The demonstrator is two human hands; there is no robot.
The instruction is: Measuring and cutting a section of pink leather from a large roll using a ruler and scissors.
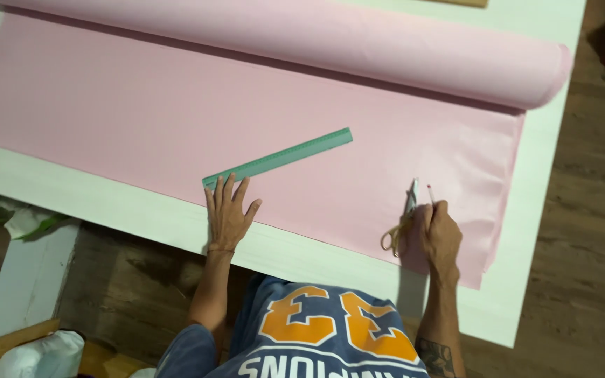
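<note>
The left hand (228,213) is lying flat on the pink cloth (176,119), with its fingers spread wide. It is holding nothing. Its fingertips are touching the near end of the green ruler (278,158). The ruler is lying flat on the cloth and is slanting up and away to the right of that hand.

The cloth is spreading out over the white worktop (106,203). It is reaching far to the left of the left hand and well past both hands on the far side. Up there the rest of the cloth is sitting on a big pink roll (358,42), lying across the worktop.

To the right of the left hand, well apart from it, the right hand (440,234) is resting on the cloth near its front edge. This hand is closed around a thin pencil (430,194), and the tip is sticking out past the fingers, pointing away from the person. Just beside this hand, on its left, the scissors (402,222) are lying on the cloth, touching or almost touching the hand. Their yellow handles are close to the person and the blades are pointing away.

To the right of the right hand, the cloth is ending and the worktop is showing again.
</note>
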